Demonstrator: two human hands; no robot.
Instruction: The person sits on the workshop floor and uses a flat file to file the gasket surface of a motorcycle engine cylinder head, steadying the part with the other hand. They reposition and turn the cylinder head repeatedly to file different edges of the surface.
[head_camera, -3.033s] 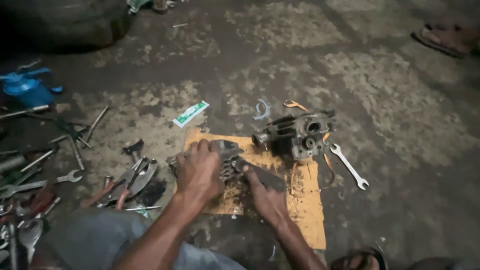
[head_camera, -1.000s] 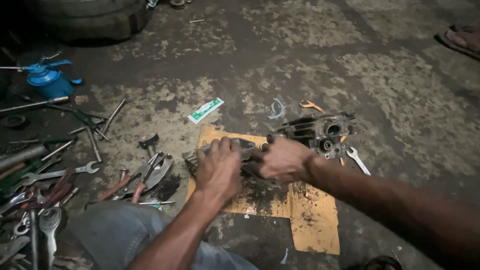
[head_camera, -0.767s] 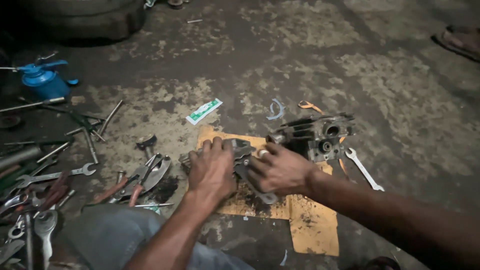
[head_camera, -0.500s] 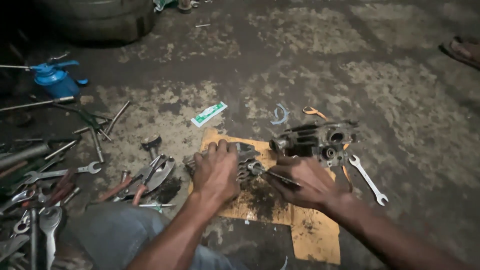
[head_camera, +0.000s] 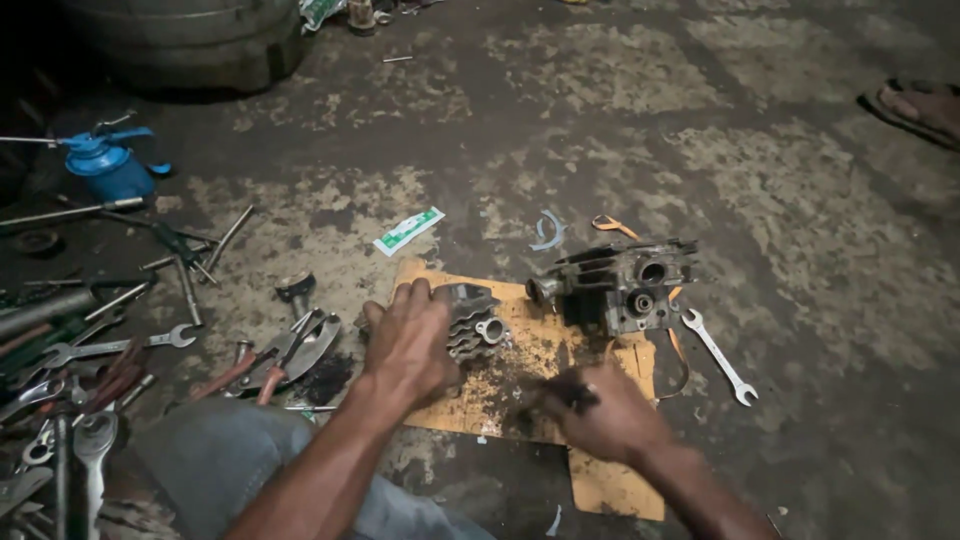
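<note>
I look down on a stained concrete floor (head_camera: 820, 230) with an orange cardboard sheet (head_camera: 610, 485) spread on it, and the work sits on that sheet. Near the sheet's far right corner stands the engine block (head_camera: 615, 285), already stripped and apart from both hands, so I judge the dismantling well along. Toward the far left part of the sheet lies a finned cylinder part (head_camera: 475, 320), and my left hand (head_camera: 410, 345) rests on it with fingers spread and curled over its near side, holding it steady. My right hand (head_camera: 600, 410) is at the sheet's near middle, fingers closed narrow around something small and dark; I cannot tell what it is. Dark grit lies on the cardboard between the hands, which suggests to me that cleaning or scraping is under way and not finished. Off the sheet's right edge lies a spanner (head_camera: 718, 343); off its left edge, pliers (head_camera: 290, 350) and a spread of wrenches (head_camera: 90, 350). Farther left stands a blue oil can (head_camera: 105, 165), and beyond the sheet's far left corner a small green-and-white packet (head_camera: 408, 230). Reassembly, as I judge it, is all still to do.
</note>
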